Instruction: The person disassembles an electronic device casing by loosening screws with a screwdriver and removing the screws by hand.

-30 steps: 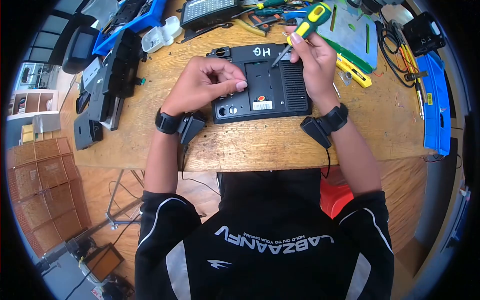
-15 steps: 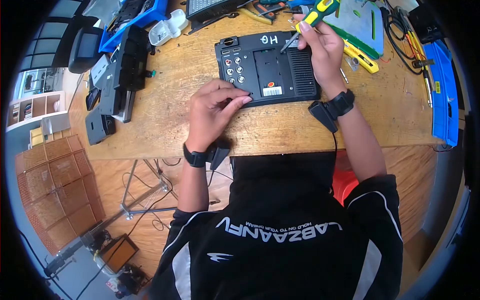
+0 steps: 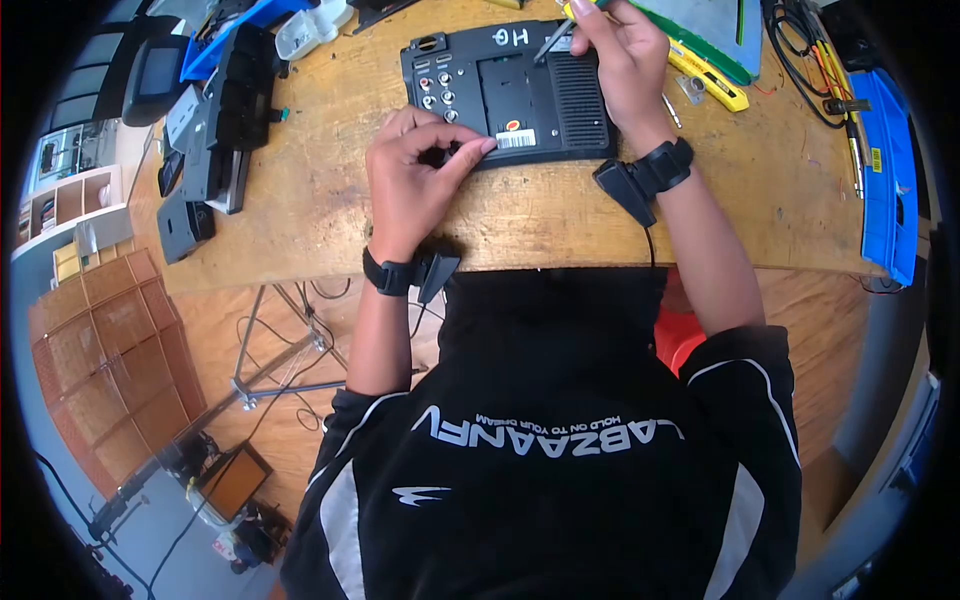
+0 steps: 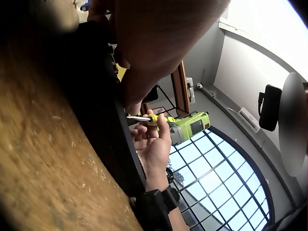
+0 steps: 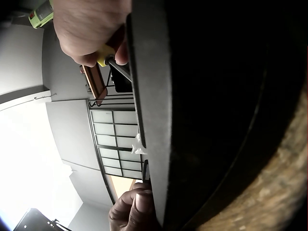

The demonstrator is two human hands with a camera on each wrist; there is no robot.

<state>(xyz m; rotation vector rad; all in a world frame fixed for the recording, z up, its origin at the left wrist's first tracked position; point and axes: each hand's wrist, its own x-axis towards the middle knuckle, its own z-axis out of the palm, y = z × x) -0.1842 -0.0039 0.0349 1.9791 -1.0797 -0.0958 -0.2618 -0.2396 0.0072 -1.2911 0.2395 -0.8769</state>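
Observation:
A flat black device [image 3: 520, 100] lies on the wooden table, its back up, with round sockets, a ribbed vent and a barcode label. In my right hand [image 3: 640, 85] I hold a yellow-and-green screwdriver [image 3: 553, 43], slanted, its tip at the upper right corner of the recessed panel. The handle is mostly cut off in the head view; the left wrist view shows the yellow end of the screwdriver [image 4: 153, 119] between the fingers. My left hand [image 3: 410, 175] grips the device's near left edge, thumb and forefinger tips close together. Its other fingers are partly hidden.
A yellow utility knife [image 3: 708, 78] and a green-edged plate [image 3: 715, 35] lie right of the device. Farther right are cables [image 3: 795, 60] and a blue tray [image 3: 888, 190]. Black housings [image 3: 235, 110] stand at the left, near a white container [image 3: 310, 32].
My left hand has come down from over the device's sockets to its near left edge. The right hand keeps the screwdriver tip at the same panel corner. The head view has shifted.

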